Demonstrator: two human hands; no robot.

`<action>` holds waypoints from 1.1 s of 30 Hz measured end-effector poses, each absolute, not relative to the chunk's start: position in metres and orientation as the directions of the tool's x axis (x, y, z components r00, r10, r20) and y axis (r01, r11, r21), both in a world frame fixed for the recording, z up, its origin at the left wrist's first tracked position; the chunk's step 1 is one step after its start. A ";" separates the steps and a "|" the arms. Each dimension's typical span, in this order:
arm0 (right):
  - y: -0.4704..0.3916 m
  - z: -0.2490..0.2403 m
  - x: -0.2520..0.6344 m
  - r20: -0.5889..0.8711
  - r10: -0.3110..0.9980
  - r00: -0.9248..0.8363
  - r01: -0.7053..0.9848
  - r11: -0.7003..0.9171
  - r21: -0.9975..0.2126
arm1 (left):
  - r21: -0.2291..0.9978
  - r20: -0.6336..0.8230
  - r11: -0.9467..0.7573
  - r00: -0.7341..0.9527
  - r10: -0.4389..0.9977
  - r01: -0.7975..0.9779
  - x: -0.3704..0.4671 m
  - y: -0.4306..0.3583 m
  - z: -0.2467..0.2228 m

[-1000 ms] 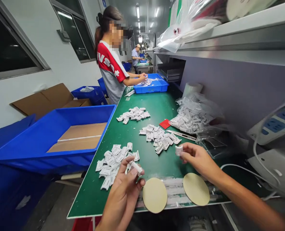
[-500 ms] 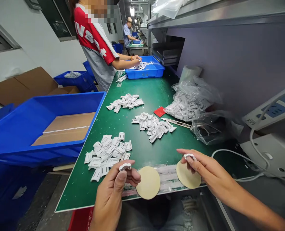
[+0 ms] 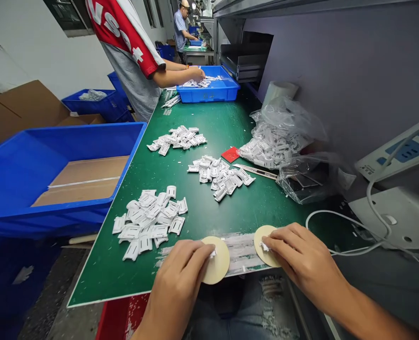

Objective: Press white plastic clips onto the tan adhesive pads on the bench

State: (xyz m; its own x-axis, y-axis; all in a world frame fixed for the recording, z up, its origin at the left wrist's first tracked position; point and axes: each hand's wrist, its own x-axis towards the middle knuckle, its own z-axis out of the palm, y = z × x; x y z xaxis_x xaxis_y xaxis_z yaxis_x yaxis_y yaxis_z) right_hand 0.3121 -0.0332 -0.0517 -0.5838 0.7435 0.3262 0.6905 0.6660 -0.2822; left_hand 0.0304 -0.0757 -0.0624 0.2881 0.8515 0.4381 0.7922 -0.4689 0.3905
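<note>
At the near edge of the green-topped table (image 3: 230, 137): two round tan discs fixed flat to the surface, a strip of worn white tape between them.

Left hand (image 3: 181, 278): fingers curled, pressing a small white plastic clip (image 3: 213, 253) down on the left tan disc (image 3: 219, 264). The clip is mostly hidden under the fingertips; only a corner shows.

Right hand (image 3: 301, 257): fingers bent, pressing a second small white clip (image 3: 264, 246) against the right tan disc (image 3: 261, 238). Whether either clip is pinched or merely pushed flat cannot be told.

Loose stock on the table: a near-left pile of white plastic clips (image 3: 149, 224), just beyond the left hand; a middle pile of the same clips (image 3: 218, 177); a far pile (image 3: 177, 138), well apart from the hands.

Right side: a clear plastic bag of white clips (image 3: 276, 141) against the grey back wall; a small red square card (image 3: 230, 154) just beside it; a thin metal strip (image 3: 255, 172) lying flat; a second crumpled clear bag (image 3: 312, 179); a white cable (image 3: 337, 222); a white power strip (image 3: 400, 153) above.

Left of the table: a large blue plastic bin (image 3: 71, 141) lined with brown cardboard.

Far end: a shallow blue tray (image 3: 209, 92) holding white parts, with another person's hand (image 3: 197, 73) in it; that person wears a red and grey shirt.
</note>
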 end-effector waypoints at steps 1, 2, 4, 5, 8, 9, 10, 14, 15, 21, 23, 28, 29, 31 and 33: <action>-0.032 -0.052 0.311 0.320 0.746 -0.584 0.713 0.660 -0.237 | 0.392 0.423 -0.470 0.299 0.856 0.791 0.031 -0.076 -0.064; -0.031 -0.051 0.310 0.308 0.749 -0.586 0.731 0.653 -0.199 | 0.398 0.403 -0.462 0.301 0.864 0.793 0.032 -0.077 -0.066; -0.030 -0.048 0.308 0.287 0.748 -0.599 0.744 0.652 -0.146 | 0.416 0.357 -0.432 0.294 0.887 0.800 0.032 -0.078 -0.067; -0.030 -0.047 0.307 0.279 0.741 -0.611 0.739 0.660 -0.133 | 0.426 0.330 -0.419 0.294 0.897 0.802 0.031 -0.079 -0.067; -0.033 -0.043 0.307 0.306 0.713 -0.631 0.711 0.689 -0.137 | 0.449 0.287 -0.431 0.330 0.899 0.783 0.031 -0.082 -0.061; -0.034 -0.043 0.307 0.313 0.709 -0.632 0.708 0.692 -0.140 | 0.451 0.296 -0.439 0.333 0.895 0.778 0.031 -0.082 -0.059; -0.035 -0.043 0.308 0.308 0.711 -0.632 0.710 0.690 -0.136 | 0.448 0.307 -0.434 0.322 0.896 0.781 0.033 -0.082 -0.056; -0.032 -0.047 0.311 0.226 0.755 -0.615 0.759 0.645 -0.088 | 0.407 0.298 -0.351 0.240 0.924 0.844 0.037 -0.078 -0.053; -0.033 -0.047 0.311 0.214 0.764 -0.608 0.767 0.635 -0.090 | 0.400 0.292 -0.359 0.254 0.922 0.843 0.037 -0.078 -0.054; -0.033 -0.047 0.305 0.220 0.770 -0.599 0.761 0.633 -0.144 | 0.396 0.311 -0.382 0.270 0.911 0.835 0.034 -0.079 -0.058; -0.030 -0.044 0.303 0.196 0.776 -0.600 0.763 0.628 -0.152 | 0.394 0.291 -0.350 0.246 0.925 0.850 0.033 -0.077 -0.058; -0.032 -0.043 0.305 0.235 0.738 -0.633 0.721 0.672 -0.169 | 0.420 0.296 -0.417 0.313 0.902 0.806 0.029 -0.078 -0.058; -0.032 -0.044 0.305 0.244 0.739 -0.628 0.729 0.669 -0.146 | 0.414 0.302 -0.396 0.287 0.909 0.820 0.029 -0.078 -0.057; -0.033 -0.044 0.305 0.246 0.746 -0.618 0.751 0.653 -0.093 | 0.395 0.307 -0.348 0.235 0.922 0.850 0.030 -0.078 -0.056; -0.034 -0.044 0.304 0.261 0.748 -0.610 0.762 0.644 -0.067 | 0.382 0.322 -0.376 0.260 0.910 0.844 0.031 -0.078 -0.057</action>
